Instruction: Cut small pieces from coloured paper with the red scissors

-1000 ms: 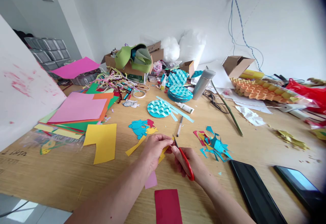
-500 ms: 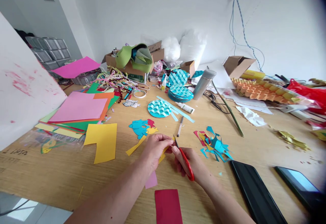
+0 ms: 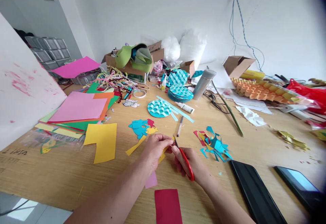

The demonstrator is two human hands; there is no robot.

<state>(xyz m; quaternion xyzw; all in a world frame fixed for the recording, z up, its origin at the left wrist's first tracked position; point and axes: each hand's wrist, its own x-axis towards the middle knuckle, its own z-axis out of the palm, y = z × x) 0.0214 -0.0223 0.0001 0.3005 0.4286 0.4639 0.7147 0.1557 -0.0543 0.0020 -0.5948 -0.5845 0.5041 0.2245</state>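
My left hand pinches a small piece of yellow paper just above the wooden table. My right hand grips red-handled scissors, whose blades meet the yellow piece at my left fingertips. A yellow paper strip lies just left of my hands. A blue paper fish cut-out with red and yellow bits lies beyond them. A pile of coloured scraps sits to the right, and a pen lies ahead.
A dark red paper rectangle and a pink scrap lie near my forearms. A yellow sheet and stacked coloured sheets are on the left. Blue scalloped discs, a metal bottle and cardboard boxes stand behind. Two dark tablets lie at right.
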